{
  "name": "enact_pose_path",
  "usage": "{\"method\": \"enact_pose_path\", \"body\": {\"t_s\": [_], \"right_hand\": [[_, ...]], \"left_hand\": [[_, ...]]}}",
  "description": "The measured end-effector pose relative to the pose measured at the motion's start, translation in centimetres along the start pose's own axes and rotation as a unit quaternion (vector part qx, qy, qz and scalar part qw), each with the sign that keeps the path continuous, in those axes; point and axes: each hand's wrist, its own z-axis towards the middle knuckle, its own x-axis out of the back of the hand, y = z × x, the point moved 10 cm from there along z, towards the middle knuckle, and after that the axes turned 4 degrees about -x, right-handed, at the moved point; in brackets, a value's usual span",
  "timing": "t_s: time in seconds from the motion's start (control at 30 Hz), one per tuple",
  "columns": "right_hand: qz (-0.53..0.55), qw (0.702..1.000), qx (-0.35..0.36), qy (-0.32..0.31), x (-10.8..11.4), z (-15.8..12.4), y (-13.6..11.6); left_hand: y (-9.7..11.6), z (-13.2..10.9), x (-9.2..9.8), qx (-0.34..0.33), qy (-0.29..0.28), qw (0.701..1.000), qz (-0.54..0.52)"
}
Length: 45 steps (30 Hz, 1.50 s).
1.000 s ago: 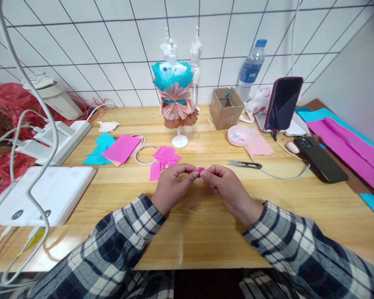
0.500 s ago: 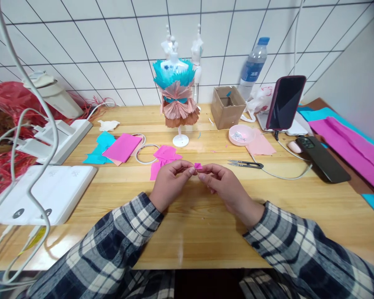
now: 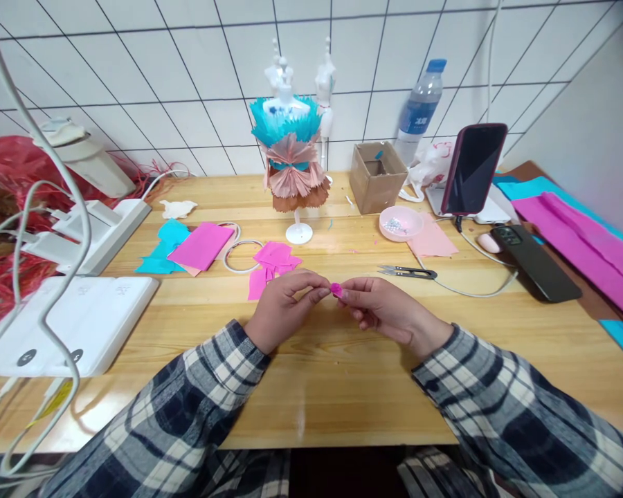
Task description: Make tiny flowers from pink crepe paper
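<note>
A small folded piece of magenta paper is pinched between my two hands above the table. My left hand holds its left side with thumb and index finger. My right hand grips the right side in the same way, its other fingers curled. Just behind my left hand lie several cut magenta paper pieces. Farther back stands a small white dress form wearing a paper dress in turquoise, pink and brown. To the right of my right hand rest the thread snips.
A pink bowl of beads and a cardboard box stand at the back right. A propped phone and a dark phone are farther right. White power banks, a power strip and a hanging cable occupy the left.
The magenta paper has shifted slightly down and right and looks more crumpled or rounded. My right hand has turned a little, its wrist farther right.
</note>
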Motion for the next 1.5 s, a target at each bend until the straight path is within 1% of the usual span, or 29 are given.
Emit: {"method": "enact_pose_path", "body": {"t_s": [0.1, 0.23, 0.3, 0.37, 0.4, 0.43, 0.47, 0.53, 0.57, 0.63, 0.73, 0.87, 0.93, 1.1, 1.2, 1.27, 1.33, 1.43, 1.5], "right_hand": [[-0.053, 0.998, 0.009, -0.024, -0.1, -0.1, -0.1], [-0.134, 0.989, 0.051, -0.045, -0.6, -0.3, -0.9], [-0.153, 0.985, 0.066, -0.046, -0.7, -0.4, -1.3], [-0.21, 0.973, 0.088, -0.031, -0.7, -0.4, -1.8], [-0.261, 0.959, 0.112, -0.014, -0.6, -0.5, -2.3], [-0.322, 0.936, 0.145, 0.005, -0.7, -0.6, -3.0], [-0.383, 0.905, 0.183, 0.023, -1.0, -0.9, -3.7], [-0.486, 0.835, 0.254, 0.047, -1.8, -1.5, -4.8], [-0.523, 0.803, 0.281, 0.052, -2.3, -1.9, -5.0], [-0.577, 0.754, 0.309, 0.061, -3.0, -2.3, -5.2], [-0.634, 0.701, 0.316, 0.085, -3.5, -2.7, -5.2], [-0.675, 0.656, 0.32, 0.105, -3.8, -3.1, -5.1], [-0.695, 0.626, 0.334, 0.113, -4.1, -3.3, -5.0], [-0.751, 0.516, 0.385, 0.145, -5.5, -4.1, -4.7], [-0.768, 0.466, 0.407, 0.167, -6.3, -4.7, -4.6], [-0.772, 0.445, 0.415, 0.185, -6.6, -5.1, -4.8], [-0.769, 0.432, 0.425, 0.203, -6.8, -5.6, -5.0], [-0.749, 0.428, 0.447, 0.237, -6.9, -6.6, -5.5], [-0.731, 0.439, 0.454, 0.26, -6.7, -7.1, -5.9]], "left_hand": [[1.1, 0.0, -0.5, -0.056, -0.032, 0.997, 0.05], [1.7, -0.2, -1.0, -0.108, -0.069, 0.986, 0.105], [2.2, -0.4, -1.2, -0.141, -0.089, 0.978, 0.127], [2.5, -0.5, -1.7, -0.163, -0.119, 0.967, 0.155], [2.5, -0.6, -2.1, -0.17, -0.139, 0.96, 0.174], [2.5, -0.8, -2.5, -0.178, -0.161, 0.951, 0.193], [2.4, -0.9, -2.9, -0.186, -0.182, 0.942, 0.211], [2.3, -1.2, -3.6, -0.2, -0.214, 0.926, 0.239], [2.1, -1.4, -3.9, -0.203, -0.224, 0.92, 0.25], [1.9, -1.5, -4.2, -0.199, -0.235, 0.914, 0.266], [1.5, -1.4, -4.4, -0.17, -0.242, 0.916, 0.272], [1.2, -1.1, -4.5, -0.13, -0.246, 0.921, 0.272], [1.0, -1.0, -4.5, -0.115, -0.241, 0.925, 0.271], [0.1, -0.8, -3.9, -0.057, -0.203, 0.941, 0.265], [-1.0, -0.6, -2.8, 0.017, -0.149, 0.962, 0.227], [-2.2, -0.6, -1.9, 0.091, -0.102, 0.978, 0.156], [-3.6, -1.0, -1.5, 0.165, -0.066, 0.982, 0.058], [-4.7, -1.6, -1.8, 0.235, -0.033, 0.966, -0.099], [-4.9, -1.8, -2.3, 0.254, -0.02, 0.948, -0.193]]}}
